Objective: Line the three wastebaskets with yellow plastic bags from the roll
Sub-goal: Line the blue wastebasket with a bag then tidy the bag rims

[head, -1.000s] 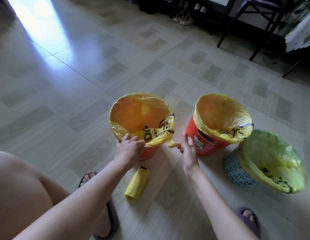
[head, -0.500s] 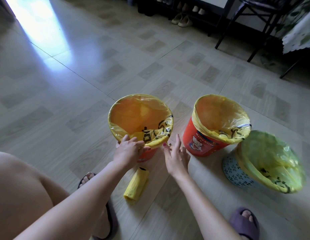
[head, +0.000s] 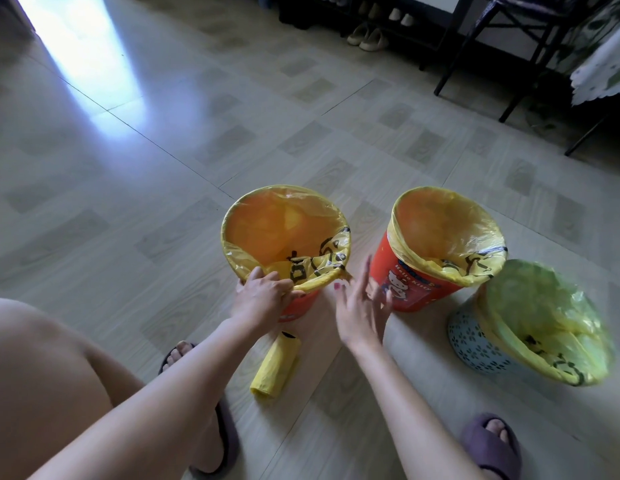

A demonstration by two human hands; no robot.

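Three wastebaskets stand on the floor, each with a yellow bag folded over its rim. The left red basket [head: 303, 304] carries a yellow bag [head: 284, 233]; my left hand [head: 263, 296] is closed on the bag's edge at the near rim. My right hand [head: 362, 306] hovers open, fingers spread, between that basket and the middle red basket [head: 405, 289], touching neither. The third, a pale blue perforated basket [head: 474, 344], sits at the right under its bag [head: 544, 317]. The roll of yellow bags [head: 275, 367] lies on the floor beneath my left forearm.
My two slippered feet rest on the tiled floor, the left one [head: 218, 441] by the roll, the right one [head: 492, 445] near the blue basket. Black chair legs [head: 464, 53] and a shoe rack with shoes [head: 367, 36] stand at the back right.
My right hand let go of the bag's edge beside the left basket, drew back a little and spread its fingers. My left hand stayed on the near rim.
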